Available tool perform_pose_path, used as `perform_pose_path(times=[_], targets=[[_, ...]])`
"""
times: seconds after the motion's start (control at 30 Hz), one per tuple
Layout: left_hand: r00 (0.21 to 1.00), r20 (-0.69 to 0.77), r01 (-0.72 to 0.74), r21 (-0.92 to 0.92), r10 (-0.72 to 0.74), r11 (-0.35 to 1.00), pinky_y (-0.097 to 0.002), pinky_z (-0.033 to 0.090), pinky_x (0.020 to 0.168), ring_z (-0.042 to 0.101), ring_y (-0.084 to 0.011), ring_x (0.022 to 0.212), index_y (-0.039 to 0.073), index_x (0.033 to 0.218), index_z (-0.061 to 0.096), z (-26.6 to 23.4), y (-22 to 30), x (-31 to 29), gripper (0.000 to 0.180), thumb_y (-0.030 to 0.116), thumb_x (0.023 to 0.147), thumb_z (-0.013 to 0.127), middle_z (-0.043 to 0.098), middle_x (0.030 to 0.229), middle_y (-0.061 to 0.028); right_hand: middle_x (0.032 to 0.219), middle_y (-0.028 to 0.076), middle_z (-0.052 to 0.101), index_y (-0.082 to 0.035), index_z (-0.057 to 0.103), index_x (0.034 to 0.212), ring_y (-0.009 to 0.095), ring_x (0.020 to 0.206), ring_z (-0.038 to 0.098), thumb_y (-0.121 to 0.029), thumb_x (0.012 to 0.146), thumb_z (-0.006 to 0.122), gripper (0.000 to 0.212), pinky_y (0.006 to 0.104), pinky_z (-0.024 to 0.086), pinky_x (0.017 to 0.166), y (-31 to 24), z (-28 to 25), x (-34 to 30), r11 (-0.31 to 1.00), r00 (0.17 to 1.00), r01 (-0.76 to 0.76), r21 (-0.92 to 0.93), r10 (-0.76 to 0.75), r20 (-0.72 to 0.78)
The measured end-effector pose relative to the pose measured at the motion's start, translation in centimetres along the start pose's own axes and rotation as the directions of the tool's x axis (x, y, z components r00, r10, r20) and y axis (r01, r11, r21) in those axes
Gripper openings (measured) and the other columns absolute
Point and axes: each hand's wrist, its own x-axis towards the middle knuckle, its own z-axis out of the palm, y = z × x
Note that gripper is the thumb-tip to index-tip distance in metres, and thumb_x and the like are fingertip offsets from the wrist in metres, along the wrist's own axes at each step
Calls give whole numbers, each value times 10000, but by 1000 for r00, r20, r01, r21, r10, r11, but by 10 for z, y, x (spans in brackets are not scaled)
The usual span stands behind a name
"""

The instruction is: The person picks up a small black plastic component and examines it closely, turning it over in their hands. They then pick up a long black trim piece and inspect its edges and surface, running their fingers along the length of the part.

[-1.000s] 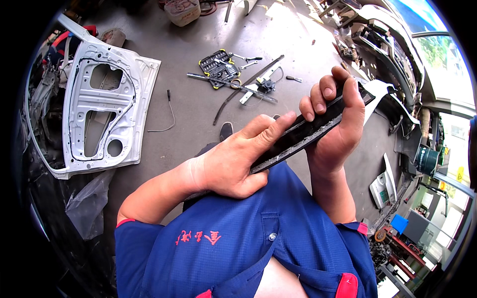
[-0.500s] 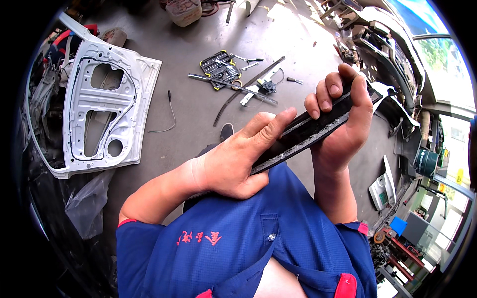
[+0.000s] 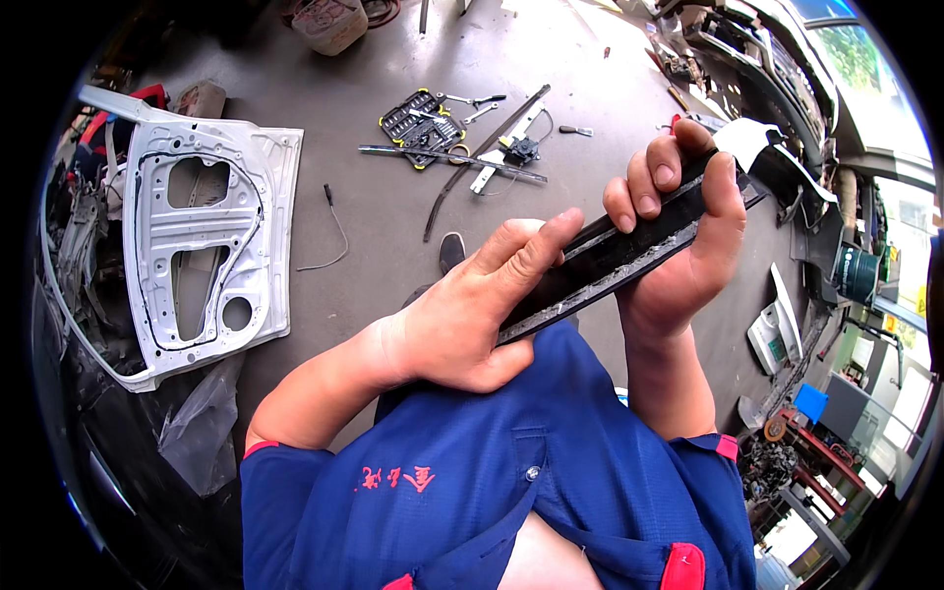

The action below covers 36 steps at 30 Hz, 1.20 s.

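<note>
Between left hand [image 3: 467, 307], clasping its lower end, and right hand [image 3: 678, 280], curled around its upper, a black strip [image 3: 605, 262] slants, seemingly braced for steadiness

Lower end of black trim piece [image 3: 618, 261] hidden under left hand [image 3: 470, 307]; right hand [image 3: 683, 231]: palm mostly behind piece. Tool case [image 3: 405, 123] contents too small to tell. Blue shirt [image 3: 423, 438] cut by lower edge.

Gotta be a car repair shop: bare white car door [image 3: 197, 231] on the left, open tool case [image 3: 413, 120] plus wrenches [image 3: 476, 100] on the grey floor [image 3: 379, 231], stripped bodywork [image 3: 752, 54] over right.
</note>
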Motion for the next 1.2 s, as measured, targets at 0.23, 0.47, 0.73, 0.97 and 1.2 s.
perform_pose_path(times=[0.23,0.47,0.73,0.97,1.2], targets=[[991,131,31,-24,-28,999,-400,502,953,560,-351,1058,8,1645,195,13,-4,35,1039,29,689,599,482,1249,-198,909,28,477,10,559,1292,116,743,428,-347,1111,417,425,265,413,633,-17,-30,0,1000,990,20,19,-17,-143],[976,220,14,-56,-1,998,-413,503,974,557,-350,1078,8,1647,180,43,-18,92,1047,34,692,609,471,1244,-195,889,23,491,-16,548,1252,110,723,443,-333,1081,497,364,280,426,632,-56,-83,8,987,941,152,45,-131,-311],[896,444,-3,-47,24,999,-403,507,959,561,-344,1058,0,1645,177,95,-23,193,1046,46,695,612,470,1248,-204,880,17,495,-18,544,1245,104,698,444,-345,1070,531,371,277,411,613,-119,-159,23,962,879,270,44,-228,-418],[791,611,-30,8,19,1000,-410,494,981,550,-367,1085,-12,1641,178,153,-29,272,1038,62,703,618,480,1251,-223,864,19,495,-15,568,1218,108,694,436,-351,1071,516,370,278,404,598,-170,-229,30,935,790,352,41,-274,-548],[726,670,-133,-86,156,987,-415,456,1097,514,-403,1252,-10,1639,168,218,-21,340,1043,5,700,621,426,1390,-242,851,9,508,-36,569,1193,100,697,445,-356,1059,537,349,282,407,612,-239,-292,24,873,720,484,-64,-438,-539]])
